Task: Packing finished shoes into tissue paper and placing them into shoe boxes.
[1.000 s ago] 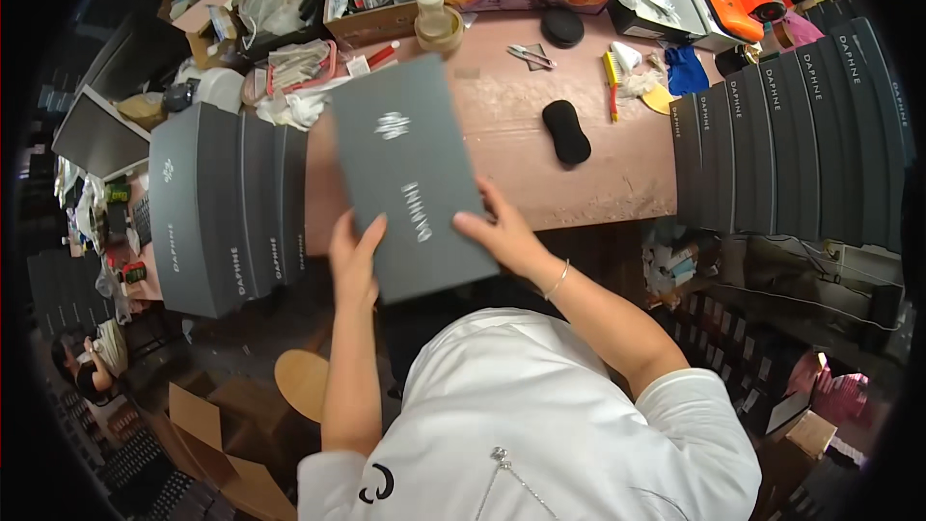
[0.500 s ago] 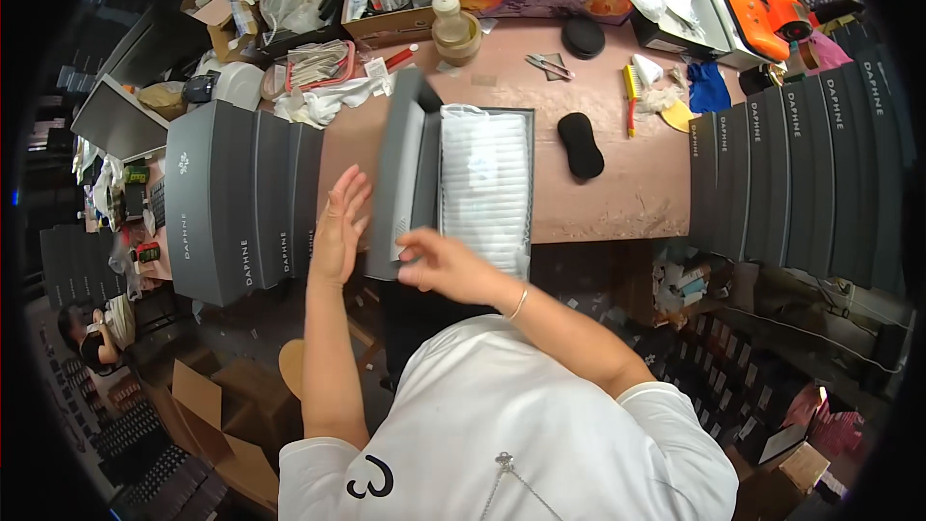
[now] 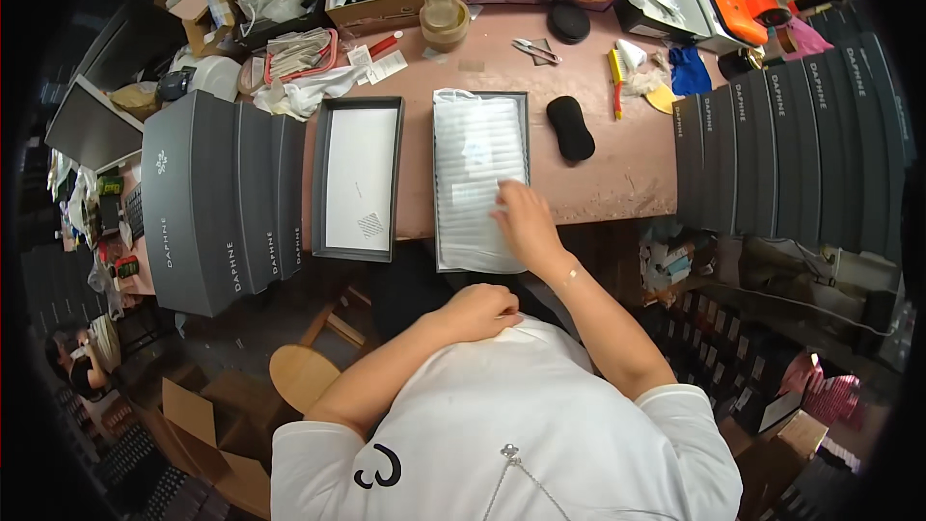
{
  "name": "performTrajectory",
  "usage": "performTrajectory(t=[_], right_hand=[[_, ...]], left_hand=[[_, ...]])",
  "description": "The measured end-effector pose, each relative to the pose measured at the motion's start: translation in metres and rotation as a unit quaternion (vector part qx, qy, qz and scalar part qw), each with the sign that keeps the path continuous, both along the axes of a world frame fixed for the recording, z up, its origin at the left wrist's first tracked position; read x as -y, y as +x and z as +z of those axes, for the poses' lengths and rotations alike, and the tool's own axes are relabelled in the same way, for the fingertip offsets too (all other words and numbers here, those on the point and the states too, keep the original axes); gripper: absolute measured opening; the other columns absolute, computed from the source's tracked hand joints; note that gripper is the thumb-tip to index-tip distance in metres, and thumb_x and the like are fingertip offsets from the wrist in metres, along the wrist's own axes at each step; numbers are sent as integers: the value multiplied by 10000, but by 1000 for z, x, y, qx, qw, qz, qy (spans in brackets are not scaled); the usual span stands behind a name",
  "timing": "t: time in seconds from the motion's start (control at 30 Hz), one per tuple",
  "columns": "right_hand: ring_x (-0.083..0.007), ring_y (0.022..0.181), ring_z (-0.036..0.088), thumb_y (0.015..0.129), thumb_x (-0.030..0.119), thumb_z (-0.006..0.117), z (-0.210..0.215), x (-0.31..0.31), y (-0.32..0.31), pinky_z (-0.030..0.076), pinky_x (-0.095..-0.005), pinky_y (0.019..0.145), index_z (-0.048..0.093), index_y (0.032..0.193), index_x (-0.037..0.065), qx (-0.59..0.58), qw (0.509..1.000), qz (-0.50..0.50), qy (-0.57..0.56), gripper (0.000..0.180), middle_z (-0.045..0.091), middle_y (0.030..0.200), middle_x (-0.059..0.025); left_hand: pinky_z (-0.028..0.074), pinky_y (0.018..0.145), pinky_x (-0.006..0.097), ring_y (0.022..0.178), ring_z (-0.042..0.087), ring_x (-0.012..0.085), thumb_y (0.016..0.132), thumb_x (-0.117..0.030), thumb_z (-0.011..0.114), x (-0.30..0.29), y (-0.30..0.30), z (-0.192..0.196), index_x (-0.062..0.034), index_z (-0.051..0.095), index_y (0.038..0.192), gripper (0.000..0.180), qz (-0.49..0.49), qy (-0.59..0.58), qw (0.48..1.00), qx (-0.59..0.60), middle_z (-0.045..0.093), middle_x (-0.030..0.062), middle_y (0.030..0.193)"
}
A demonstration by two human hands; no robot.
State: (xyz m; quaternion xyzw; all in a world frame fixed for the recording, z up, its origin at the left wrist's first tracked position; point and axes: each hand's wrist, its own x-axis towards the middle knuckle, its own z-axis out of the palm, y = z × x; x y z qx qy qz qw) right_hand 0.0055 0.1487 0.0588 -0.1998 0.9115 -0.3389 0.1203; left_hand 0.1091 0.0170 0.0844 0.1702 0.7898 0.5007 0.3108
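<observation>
Open box base (image 3: pixel 479 178) flat on the pinkish worktable (image 3: pixel 617 183), near edge overhanging the table's near side, just in front of the torso. Long axis near–far; short ends toward the body and toward the far clutter. Opening upward, filled with white wrapped contents, probably so the inside can be reached from above.

Right hand (image 3: pixel 526 222) laid on the contents at the near right of the base, fingers loosely spread and pressing flat; not pinching anything visible. Likely smoothing or steadying the white wrap.

Left hand (image 3: pixel 479 312) drawn back against the white shirt, fingers curled together, holding nothing that can be made out.

Grey lid (image 3: pixel 357 178) just left of the base, inner side up, white lining showing; same near–far axis, parallel, apart by a narrow strip of table. Probably parked there within easy reach.

Stack of grey boxes (image 3: pixel 217 198) further left, on edge. Second row of dark boxes (image 3: pixel 791 150) at right. Black oval pad (image 3: pixel 571 127) just right of the base's far end.
</observation>
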Motion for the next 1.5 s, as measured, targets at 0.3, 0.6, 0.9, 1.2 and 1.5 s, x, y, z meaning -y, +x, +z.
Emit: performTrajectory(t=[0.3,0.6,0.9,1.2,1.5], right_hand=[[-392,1055,552,834,104,574,4,21,-25,455,-522,878,544,1018,51,-52,994,25,88,194,482,1294,-200],[-366,1022,571,710,35,652,84,80,8,478,-424,844,544,1106,40,-116,958,173,-196,410,570,1151,-182],[-396,1291,375,748,17,610,-70,21,-82,296,-487,1077,347,1393,39,-101,990,81,62,698,414,1367,-221],[-412,1254,410,740,171,728,20,28,-15,346,-450,1043,360,1358,-34,-22,982,176,-70,748,450,1330,-264],[-349,1179,498,780,121,657,-51,32,-62,229,-559,1071,574,1100,57,-152,983,71,77,337,592,1090,-138]], left_hand=[[506,738,355,786,649,268,829,-178,651,3,-12,-4,13,663,900,204,48,41,998,-1,650,175,847],[441,904,334,1062,547,203,894,-113,562,42,-63,-36,7,524,1191,322,569,104,814,-40,568,117,1123],[426,970,362,1186,477,223,916,-181,592,29,-58,-29,-29,364,1371,531,472,227,849,71,425,145,1345],[482,845,397,1045,567,252,955,-296,500,61,-46,-63,-54,432,1302,428,524,517,583,344,562,126,1206],[501,842,382,1028,579,238,967,-288,477,67,-40,-42,-67,406,1336,436,533,473,629,311,538,129,1248]])
